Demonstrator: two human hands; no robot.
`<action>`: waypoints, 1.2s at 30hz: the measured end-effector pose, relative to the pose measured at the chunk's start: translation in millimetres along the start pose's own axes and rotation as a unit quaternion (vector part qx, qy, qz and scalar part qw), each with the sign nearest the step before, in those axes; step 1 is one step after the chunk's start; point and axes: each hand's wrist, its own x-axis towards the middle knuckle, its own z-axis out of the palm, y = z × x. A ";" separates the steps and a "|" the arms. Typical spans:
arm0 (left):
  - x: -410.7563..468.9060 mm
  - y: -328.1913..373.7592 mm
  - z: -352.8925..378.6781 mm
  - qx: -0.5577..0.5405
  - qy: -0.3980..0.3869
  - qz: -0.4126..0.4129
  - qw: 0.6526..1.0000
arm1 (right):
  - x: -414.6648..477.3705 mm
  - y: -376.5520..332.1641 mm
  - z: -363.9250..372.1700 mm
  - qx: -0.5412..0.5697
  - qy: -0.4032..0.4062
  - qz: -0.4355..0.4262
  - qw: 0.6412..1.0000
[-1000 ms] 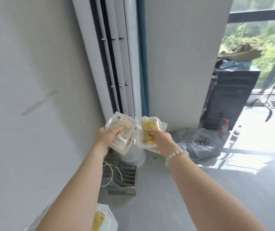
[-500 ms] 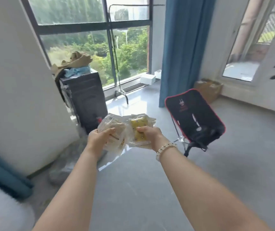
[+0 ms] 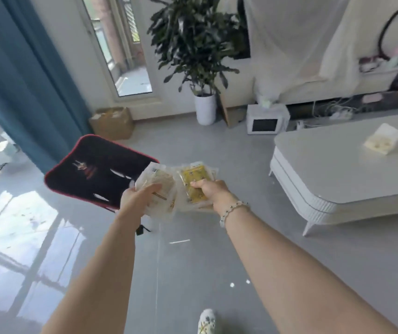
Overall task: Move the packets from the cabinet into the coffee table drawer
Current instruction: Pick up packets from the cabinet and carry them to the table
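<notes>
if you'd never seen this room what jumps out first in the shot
Dead centre, both hands are held out with clear packets: the left hand grips a pale stack of packets, the right hand a yellow-printed packet. Just behind the left hand stands a black folding chair with red trim, and at the right edge sits the white coffee table. A tall leafy plant in a white pot rises at the back wall.

Bright daylight fills the room. Left of the black folding chair (image 3: 92, 174), window glare washes out the glossy grey floor (image 3: 181, 273). Motion blur softens everything, including the packets (image 3: 194, 180) right of the chair and the potted plant (image 3: 193, 37) beyond it. Wide-angle distortion bows the blue curtain (image 3: 24, 68) above the chair. Shadows are faint.
</notes>
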 end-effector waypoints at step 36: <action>-61.8 21.8 657.3 0.214 -0.550 -0.048 0.806 | 37.3 52.7 -523.5 0.287 0.529 0.118 0.789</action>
